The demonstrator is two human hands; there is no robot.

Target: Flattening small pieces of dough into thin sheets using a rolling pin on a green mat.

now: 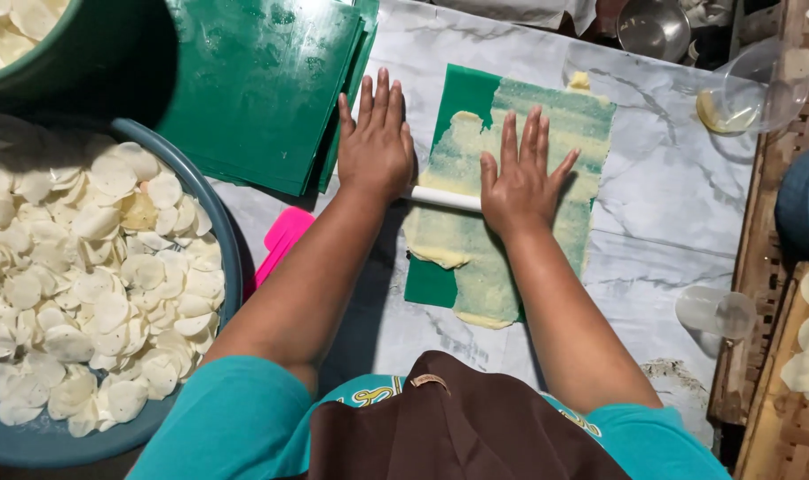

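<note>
White roller (446, 198) lies under flat, open left hand (374, 142) and right hand (522, 176).

grey-veined marble tabletop (671, 178), woven mat (769, 293)

The dough (475, 240) lies on a sheet (462, 98) (mid-table), with the chip basin (218, 222) left and stacked sheets (253, 80) behind.

Bare marble (671, 204) right of green sheet (462, 98); sheet stack (253, 80), chip basin (218, 213) crowd left.
</note>
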